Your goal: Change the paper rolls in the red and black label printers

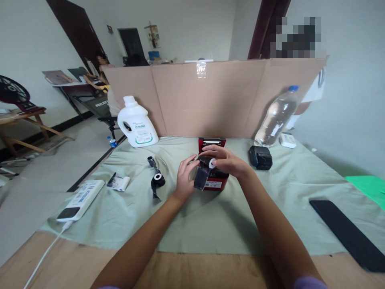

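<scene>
A small red label printer (pixel 215 182) stands on the pale green cloth (pixel 210 216) in front of me, its lid up at the back. My right hand (pixel 226 159) rests over its top, fingers closed on a dark ribbon roll with a white core (pixel 212 163). My left hand (pixel 185 176) is at the printer's left side, touching a dark strip of ribbon (pixel 201 177) that hangs from the roll. A loose black ribbon roll (pixel 158 181) and a smaller spool (pixel 151 161) lie on the cloth to the left.
A white jug (pixel 137 123), a clear water bottle (pixel 276 117), a black device (pixel 260 157), a white power bank with cable (pixel 82 199), a paper slip (pixel 119 183) and a black flat object (pixel 349 233) lie around. A cardboard screen (pixel 210 96) stands behind. A person sits far left.
</scene>
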`<state>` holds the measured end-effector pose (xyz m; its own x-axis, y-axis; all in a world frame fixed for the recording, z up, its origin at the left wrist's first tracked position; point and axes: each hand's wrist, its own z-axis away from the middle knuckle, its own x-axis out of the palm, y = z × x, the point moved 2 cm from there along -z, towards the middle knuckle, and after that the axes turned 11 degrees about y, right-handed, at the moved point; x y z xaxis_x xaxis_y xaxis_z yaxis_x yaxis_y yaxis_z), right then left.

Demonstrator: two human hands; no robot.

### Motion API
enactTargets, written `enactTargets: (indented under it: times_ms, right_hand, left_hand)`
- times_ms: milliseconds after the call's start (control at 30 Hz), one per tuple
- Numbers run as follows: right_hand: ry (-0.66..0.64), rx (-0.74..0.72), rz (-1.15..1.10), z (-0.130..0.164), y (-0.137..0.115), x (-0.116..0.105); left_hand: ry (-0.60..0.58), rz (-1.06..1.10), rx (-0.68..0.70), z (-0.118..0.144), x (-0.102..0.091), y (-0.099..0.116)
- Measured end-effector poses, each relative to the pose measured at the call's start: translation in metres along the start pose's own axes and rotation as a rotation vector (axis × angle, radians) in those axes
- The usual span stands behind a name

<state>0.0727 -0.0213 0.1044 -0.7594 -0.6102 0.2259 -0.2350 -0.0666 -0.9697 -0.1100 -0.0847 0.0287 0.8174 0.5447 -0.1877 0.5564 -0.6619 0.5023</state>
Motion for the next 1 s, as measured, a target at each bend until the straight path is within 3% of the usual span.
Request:
enactTargets:
  times_ms: [167,300,433,700,900,1000]
  right_hand:
    - [-0.100,0.040,-0.078,-0.007,0.013,0.003]
    - [-0.041,0.092,-0.004,-0.006,0.009,-0.003]
    - [0.087,0.087,0.252,-0.001,-0.002,-0.011]
    - [0.049,-0.063,0.639,-0.003,-0.003,-0.007]
    - [0.304,-0.138,1.080,-0.012,0.013,-0.023]
    - [0.345,-0.147,1.182,-0.016,0.020,-0.025]
  left_hand:
    - [-0.027,-0.049,0.098,-0.010,-0.007,0.011]
    - [-0.062,-0.095,0.109,-0.012,-0.007,0.012]
    - [-0.076,-0.085,0.103,-0.010,-0.004,0.010]
    - [-0.093,-0.037,0.097,-0.007,0.001,0.008]
    - [-0.068,-0.121,0.113,-0.008,0.006,0.014]
    - [-0.086,-0.136,0.101,-0.010,0.007,0.016]
